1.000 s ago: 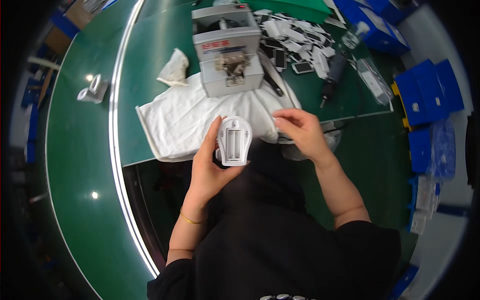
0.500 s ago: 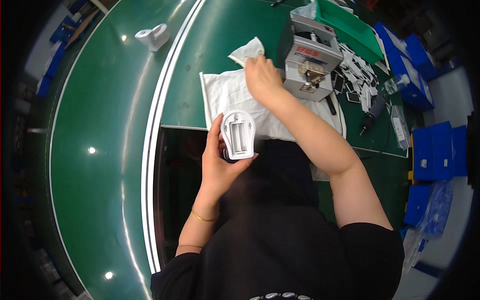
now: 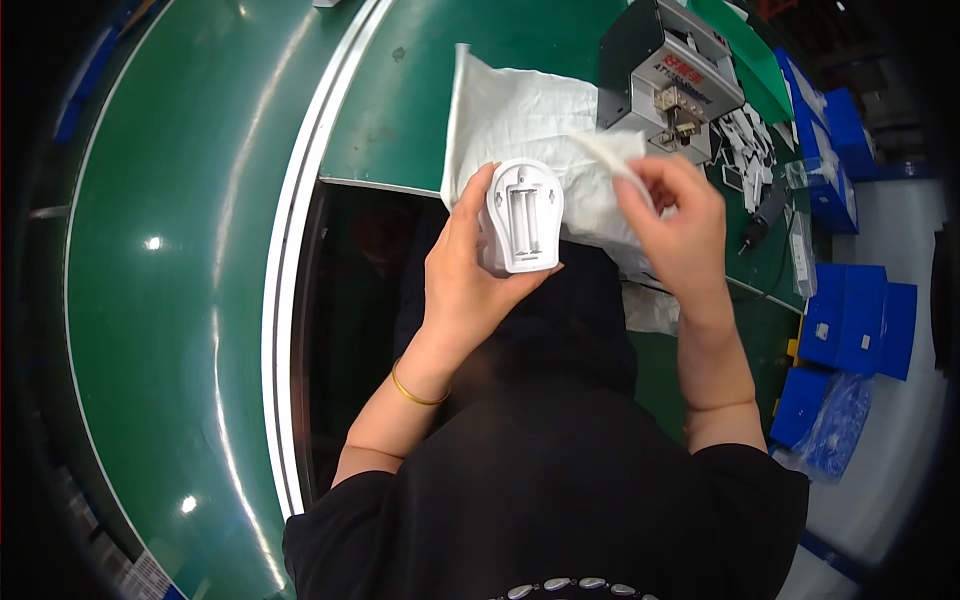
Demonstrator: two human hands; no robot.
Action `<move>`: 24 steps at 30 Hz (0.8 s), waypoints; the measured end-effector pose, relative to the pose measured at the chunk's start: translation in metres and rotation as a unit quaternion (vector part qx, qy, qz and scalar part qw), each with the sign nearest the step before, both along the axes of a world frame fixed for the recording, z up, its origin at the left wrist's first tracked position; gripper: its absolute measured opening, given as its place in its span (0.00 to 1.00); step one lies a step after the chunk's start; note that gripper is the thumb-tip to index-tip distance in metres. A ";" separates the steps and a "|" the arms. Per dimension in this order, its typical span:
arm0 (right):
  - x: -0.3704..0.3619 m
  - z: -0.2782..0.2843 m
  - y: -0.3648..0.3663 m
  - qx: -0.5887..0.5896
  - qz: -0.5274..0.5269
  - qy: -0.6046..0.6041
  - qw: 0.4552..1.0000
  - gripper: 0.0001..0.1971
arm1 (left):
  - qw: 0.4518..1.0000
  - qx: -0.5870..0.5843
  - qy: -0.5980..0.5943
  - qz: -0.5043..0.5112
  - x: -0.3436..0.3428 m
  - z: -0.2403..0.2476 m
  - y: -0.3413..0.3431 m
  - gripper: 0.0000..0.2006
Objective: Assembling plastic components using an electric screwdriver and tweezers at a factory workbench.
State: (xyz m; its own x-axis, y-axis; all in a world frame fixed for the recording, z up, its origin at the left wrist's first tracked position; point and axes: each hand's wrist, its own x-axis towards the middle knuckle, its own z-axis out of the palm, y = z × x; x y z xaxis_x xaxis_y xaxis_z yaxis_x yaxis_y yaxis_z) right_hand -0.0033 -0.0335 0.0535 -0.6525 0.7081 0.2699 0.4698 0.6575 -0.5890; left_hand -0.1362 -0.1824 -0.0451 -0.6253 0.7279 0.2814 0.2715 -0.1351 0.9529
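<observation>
In front of me, my left hand (image 3: 465, 275) is closed around the sides of a white rounded plastic housing (image 3: 525, 225). Its back faces up, and an uncovered battery compartment with metal contacts shows. To the right of it, my right hand (image 3: 690, 215) pinches a small white cloth (image 3: 610, 155), which is slightly blurred. That cloth hangs between thumb and fingers, beside the housing but apart from it. Under and beyond both hands, a larger white cloth (image 3: 510, 120) is spread on the green table (image 3: 385, 150).
A grey machine (image 3: 660, 75) stands at the back right. Behind it are a green tray (image 3: 755, 65) and a heap of white plastic parts (image 3: 745, 150). A dark electric screwdriver (image 3: 765, 220) lies nearby. Blue bins (image 3: 845, 320) are at far right; a green conveyor belt (image 3: 180, 300) runs along the left.
My right hand has lifted the small cloth off the table's far side and brought it nearer, to the right of the housing. My left hand still holds the housing; the whole view has shifted.
</observation>
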 end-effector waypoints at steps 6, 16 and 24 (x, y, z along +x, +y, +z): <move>0.042 -0.034 -0.037 -0.144 0.070 0.040 0.986 0.07 | 0.992 -0.044 0.114 0.011 0.023 -0.003 0.024 0.48; 0.022 -0.055 -0.031 -0.474 -0.018 0.199 0.858 0.08 | 0.989 -0.038 0.143 0.021 0.013 -0.007 0.046 0.47; 0.037 -0.067 -0.044 -0.441 -0.009 0.181 0.879 0.04 | 0.981 -0.031 0.188 -0.023 0.024 -0.007 0.023 0.49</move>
State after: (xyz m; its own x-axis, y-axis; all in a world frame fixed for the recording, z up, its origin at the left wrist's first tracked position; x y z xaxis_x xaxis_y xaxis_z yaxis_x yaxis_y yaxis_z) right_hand 0.0339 -0.0776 -0.0133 -0.6239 0.7550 -0.2018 0.1519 -0.1361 -0.9790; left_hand -0.1125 -0.1590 -0.0522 -0.4520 0.7759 0.4400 0.6004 -0.1001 0.7934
